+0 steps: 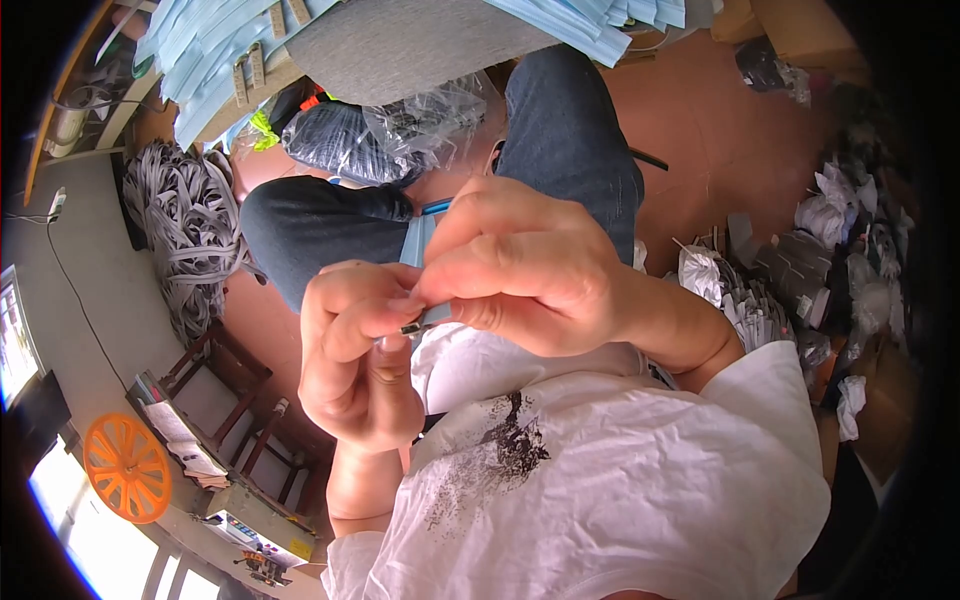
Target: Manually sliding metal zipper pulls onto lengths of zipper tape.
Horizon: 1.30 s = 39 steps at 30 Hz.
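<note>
While pinched up over the lap: small grey piece (437, 314), right between both hands, just in front of the white shirt (640, 470). Mostly covered by fingers, so can't tell the full shape.

Left hand (362, 345): thumb and forefinger closed on the dark end (411, 328), other fingers curled in.

Right hand (535, 265): thumb and fingers pinching the flat grey part from the other side, tight grip by the look of it.

Feel: probably super light, more stiff than floppy. Maybe a bit slippery, going by the shine. Not too fragile, I'd guess-free opinion aside, but easy to fumble at that size.

Best hold: flat faces, near the ends, fingertips only.

Light blue strip (418, 240): just beyond the hands, between the legs; can't tell if joined to the grey piece.

In the way: mainly those fingers, then the jeans (575, 140) spread out past them.

Table (400, 50): grey top beyond the knees, with light blue strips (220, 50) heaped at both sides.

Floor, left: tangled grey straps (185, 225), plus clear plastic (440, 115) near the table.

Floor, right: wrapped bundles (735, 300), well apart from the hands.
</note>
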Each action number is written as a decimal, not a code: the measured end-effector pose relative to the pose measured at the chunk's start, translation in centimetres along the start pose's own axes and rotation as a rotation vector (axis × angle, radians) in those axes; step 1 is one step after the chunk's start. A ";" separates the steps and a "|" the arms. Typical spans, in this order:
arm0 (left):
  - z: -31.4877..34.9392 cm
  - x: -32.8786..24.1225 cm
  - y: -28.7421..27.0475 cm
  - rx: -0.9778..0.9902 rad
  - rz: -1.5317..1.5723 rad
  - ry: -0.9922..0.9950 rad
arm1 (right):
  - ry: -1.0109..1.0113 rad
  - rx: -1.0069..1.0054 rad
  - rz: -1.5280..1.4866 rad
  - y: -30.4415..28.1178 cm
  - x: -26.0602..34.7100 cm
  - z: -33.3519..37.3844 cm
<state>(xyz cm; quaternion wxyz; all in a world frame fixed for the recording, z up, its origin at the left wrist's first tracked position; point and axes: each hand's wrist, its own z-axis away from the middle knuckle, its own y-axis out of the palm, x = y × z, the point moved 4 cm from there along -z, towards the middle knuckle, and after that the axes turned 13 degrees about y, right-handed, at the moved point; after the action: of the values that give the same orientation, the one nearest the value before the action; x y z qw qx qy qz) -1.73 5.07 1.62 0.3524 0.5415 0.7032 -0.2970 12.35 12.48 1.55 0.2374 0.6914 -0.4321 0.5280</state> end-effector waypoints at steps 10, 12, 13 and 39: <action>0.3 0.1 -0.4 0.036 -0.072 0.093 | -0.077 0.020 0.045 -0.2 -0.1 0.2; 0.3 0.0 -0.4 0.025 -0.062 0.071 | -0.082 -0.011 0.047 -0.3 -0.2 0.3; 0.3 0.0 -0.3 0.025 -0.063 0.072 | -0.082 -0.011 0.046 -0.3 -0.1 0.3; 0.1 -0.4 -0.8 0.152 -0.335 0.171 | 0.095 0.018 -0.043 -0.6 -0.6 0.5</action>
<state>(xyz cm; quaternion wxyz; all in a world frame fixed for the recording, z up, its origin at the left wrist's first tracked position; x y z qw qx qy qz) -2.44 4.61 1.94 0.1954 0.4653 0.7862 -0.3566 13.07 12.65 0.89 0.2629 0.6768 -0.4006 0.5589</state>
